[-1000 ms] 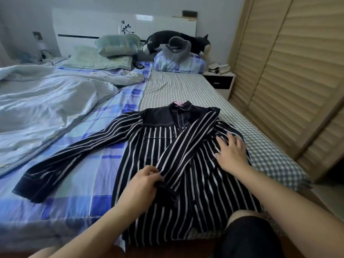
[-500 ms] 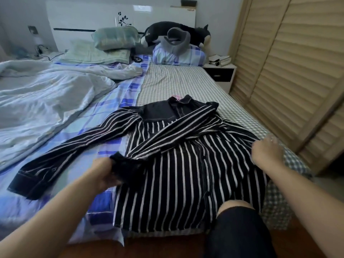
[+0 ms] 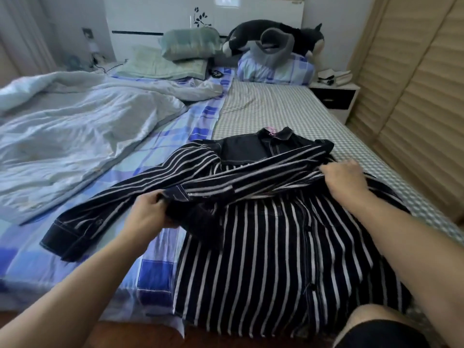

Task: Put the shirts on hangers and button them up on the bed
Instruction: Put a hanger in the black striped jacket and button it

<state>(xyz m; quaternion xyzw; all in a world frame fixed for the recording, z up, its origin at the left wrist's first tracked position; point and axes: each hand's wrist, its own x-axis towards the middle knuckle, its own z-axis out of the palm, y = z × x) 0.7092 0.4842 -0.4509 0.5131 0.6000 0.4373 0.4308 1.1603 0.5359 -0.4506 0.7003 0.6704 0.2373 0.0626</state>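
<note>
A black shirt with white stripes (image 3: 271,259) lies front up on the bed (image 3: 276,114), its collar pointing away from me. A pink hanger tip (image 3: 271,130) peeks out at the collar. One sleeve is folded across the chest. My left hand (image 3: 148,214) grips the dark cuff of that sleeve at the shirt's left side. My right hand (image 3: 346,177) holds the same sleeve near the right shoulder, fingers curled over the fabric. The other sleeve (image 3: 82,229) stretches out left over the blue checked sheet.
A rumpled pale duvet (image 3: 75,131) covers the left half of the bed. Pillows and a plush toy (image 3: 276,36) sit at the headboard. A nightstand (image 3: 336,94) and slatted wardrobe doors (image 3: 414,96) stand to the right. My knee (image 3: 381,327) is at the bed's near edge.
My left hand drew the folded sleeve's cuff left and then slightly up. My right hand left the shirt's right edge and took hold of the sleeve near the shoulder.
</note>
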